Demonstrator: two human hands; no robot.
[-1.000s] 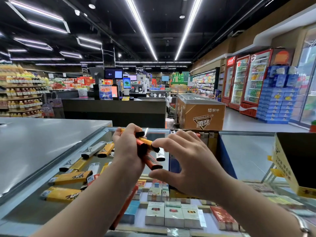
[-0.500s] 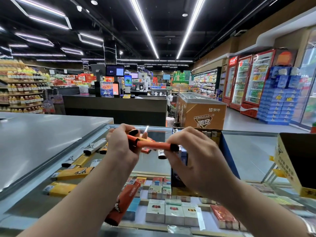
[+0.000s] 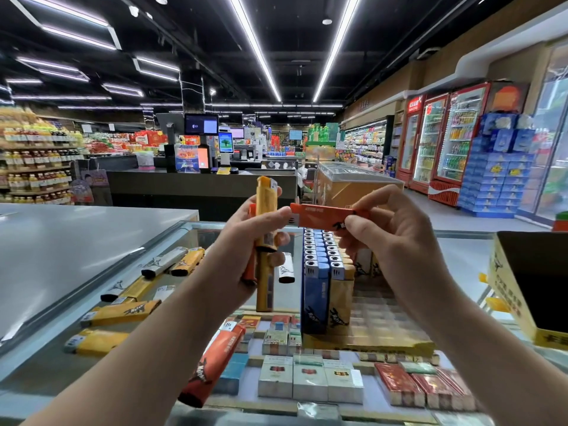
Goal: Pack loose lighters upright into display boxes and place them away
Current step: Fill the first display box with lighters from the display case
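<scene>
Hands: two, left hand [image 3: 246, 241] and right hand [image 3: 396, 241].
Orange lighter [image 3: 329, 215]: one, level, pinched between both hands.
Yellow lighters [image 3: 266, 207]: at least one upright in the left grip, others bunched beneath; exact count unclear.
Loose lighters [image 3: 123, 312] on glass, left of the grip: about seven.
Display box [image 3: 325, 281] below the grip: one, rows of upright lighters, uncountable.

Both hands hold lighters above a glass worktop [image 3: 461, 256] in a shop.
The left hand [image 3: 249, 241] grips a yellow lighter [image 3: 266, 204] upright; the right hand [image 3: 396, 232] pinches an orange lighter [image 3: 322, 215] level. A display box [image 3: 338, 305] of upright lighters stands below; loose lighters [image 3: 123, 312] lie left.
</scene>
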